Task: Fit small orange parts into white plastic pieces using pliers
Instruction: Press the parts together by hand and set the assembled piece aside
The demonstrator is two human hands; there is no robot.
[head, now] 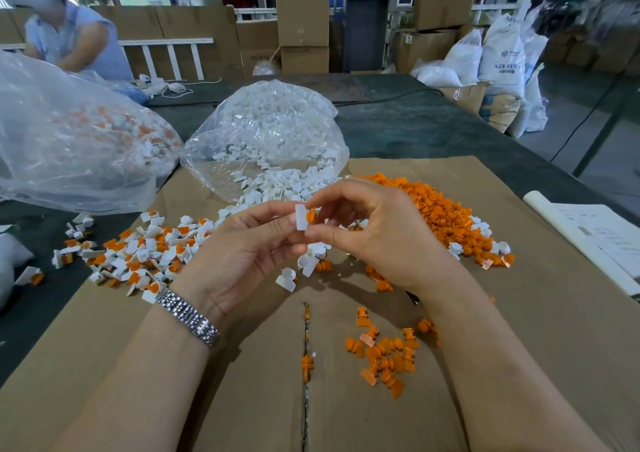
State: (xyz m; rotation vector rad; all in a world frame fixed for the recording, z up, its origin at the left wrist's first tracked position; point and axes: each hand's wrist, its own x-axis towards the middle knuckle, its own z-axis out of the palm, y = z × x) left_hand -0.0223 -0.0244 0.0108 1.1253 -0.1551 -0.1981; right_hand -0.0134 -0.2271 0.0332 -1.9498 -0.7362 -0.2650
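The white piece (300, 216) you are working on is held up above the cardboard sheet (519, 347), upright, its long axis running top to bottom and its flat face turned toward you. Your left hand (242, 243) pinches it by its lower end. The orange part (311, 215) touches its right edge, stem pointing left into the piece, gripped by the fingertips of your right hand (374, 230). Keep the stem square to the white face and push straight across, not at a slant; I judge a tilt would jam it. No pliers show clearly. Left of the white piece lies a scatter of finished pieces (145, 250); right of it, the orange heap (446, 216); behind it, the open bag (266, 133) of white pieces.
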